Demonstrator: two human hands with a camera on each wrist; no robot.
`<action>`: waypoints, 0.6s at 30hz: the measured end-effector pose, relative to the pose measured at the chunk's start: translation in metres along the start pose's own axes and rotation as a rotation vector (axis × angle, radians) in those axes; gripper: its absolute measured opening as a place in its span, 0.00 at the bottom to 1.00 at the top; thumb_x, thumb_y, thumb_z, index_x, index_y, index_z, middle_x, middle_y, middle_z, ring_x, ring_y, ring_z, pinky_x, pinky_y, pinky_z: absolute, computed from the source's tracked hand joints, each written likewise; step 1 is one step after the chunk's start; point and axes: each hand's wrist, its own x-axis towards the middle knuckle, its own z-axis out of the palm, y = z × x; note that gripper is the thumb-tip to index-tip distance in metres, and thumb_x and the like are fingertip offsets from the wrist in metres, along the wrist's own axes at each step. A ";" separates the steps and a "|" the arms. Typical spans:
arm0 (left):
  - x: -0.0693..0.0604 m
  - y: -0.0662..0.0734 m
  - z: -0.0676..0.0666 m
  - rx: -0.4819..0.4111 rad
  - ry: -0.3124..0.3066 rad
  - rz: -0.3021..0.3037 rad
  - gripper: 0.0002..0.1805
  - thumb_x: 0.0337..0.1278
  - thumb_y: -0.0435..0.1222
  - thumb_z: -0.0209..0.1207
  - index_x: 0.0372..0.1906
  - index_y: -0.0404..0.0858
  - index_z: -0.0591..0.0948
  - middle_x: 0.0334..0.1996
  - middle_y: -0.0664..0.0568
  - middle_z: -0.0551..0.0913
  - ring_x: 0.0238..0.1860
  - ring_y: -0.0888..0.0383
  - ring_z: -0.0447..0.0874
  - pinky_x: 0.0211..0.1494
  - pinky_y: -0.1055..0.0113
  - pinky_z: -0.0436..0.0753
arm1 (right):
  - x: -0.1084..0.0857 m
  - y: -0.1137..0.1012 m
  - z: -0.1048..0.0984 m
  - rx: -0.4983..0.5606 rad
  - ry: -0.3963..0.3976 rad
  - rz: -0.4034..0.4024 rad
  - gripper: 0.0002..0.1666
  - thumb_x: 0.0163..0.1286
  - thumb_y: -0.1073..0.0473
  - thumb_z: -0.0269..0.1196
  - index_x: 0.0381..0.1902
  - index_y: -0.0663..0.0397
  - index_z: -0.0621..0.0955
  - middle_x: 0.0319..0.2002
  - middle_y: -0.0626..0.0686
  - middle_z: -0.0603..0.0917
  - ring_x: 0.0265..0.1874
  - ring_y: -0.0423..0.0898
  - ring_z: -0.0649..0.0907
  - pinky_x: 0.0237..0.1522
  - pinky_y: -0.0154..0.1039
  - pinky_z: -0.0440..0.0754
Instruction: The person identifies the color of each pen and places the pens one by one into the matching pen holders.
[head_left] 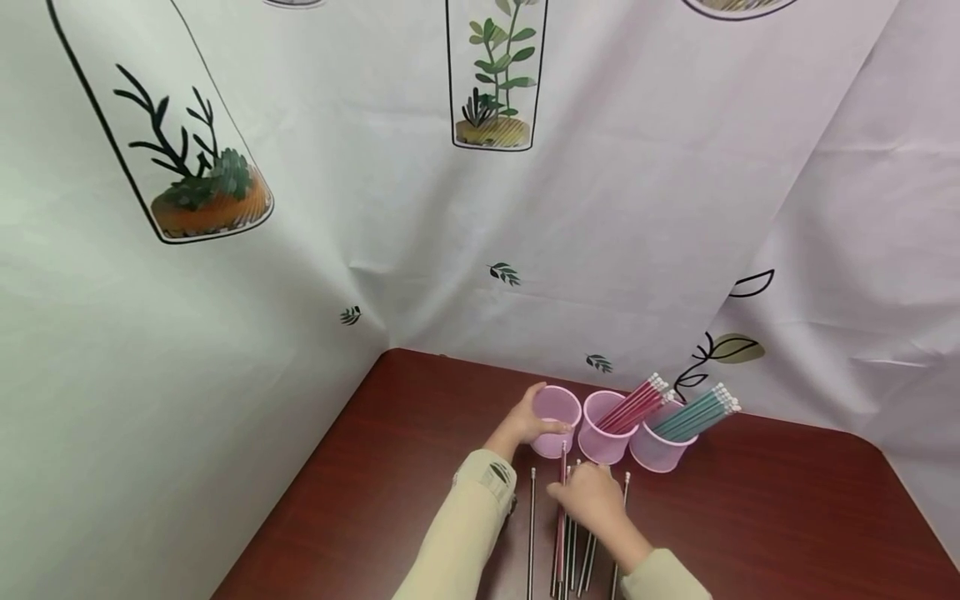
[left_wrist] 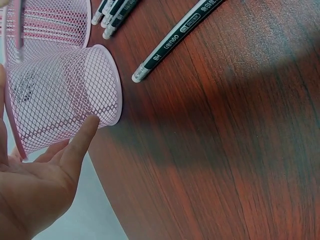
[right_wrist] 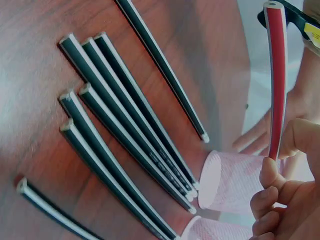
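My left hand [head_left: 527,422] holds the leftmost pink mesh pencil cup [left_wrist: 65,100] at its side, thumb on the near wall and fingers round the far side. The cup stands upright on the table. My right hand [head_left: 595,498] pinches a red-striped pencil [right_wrist: 277,75] between thumb and fingers, close in front of that cup. Below the right hand, several black-and-silver pencils [right_wrist: 135,117] lie side by side on the table, their white eraser ends towards the cups. One black pencil [left_wrist: 175,37] lies apart from the bunch, on the left.
Beside the held cup stands a middle pink cup [head_left: 602,447] with several red pencils [head_left: 632,406]. A right pink cup [head_left: 660,457] bears several teal pencils [head_left: 693,415]. The dark red wooden table [head_left: 780,492] meets a white printed cloth [head_left: 420,208] behind and on the left.
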 end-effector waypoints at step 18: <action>0.000 0.000 -0.001 -0.023 -0.009 -0.026 0.53 0.32 0.41 0.75 0.69 0.44 0.59 0.57 0.35 0.71 0.55 0.41 0.71 0.58 0.47 0.70 | 0.041 0.032 -0.090 0.348 0.119 0.178 0.13 0.53 0.53 0.62 0.18 0.55 0.75 0.15 0.47 0.76 0.16 0.44 0.74 0.19 0.36 0.68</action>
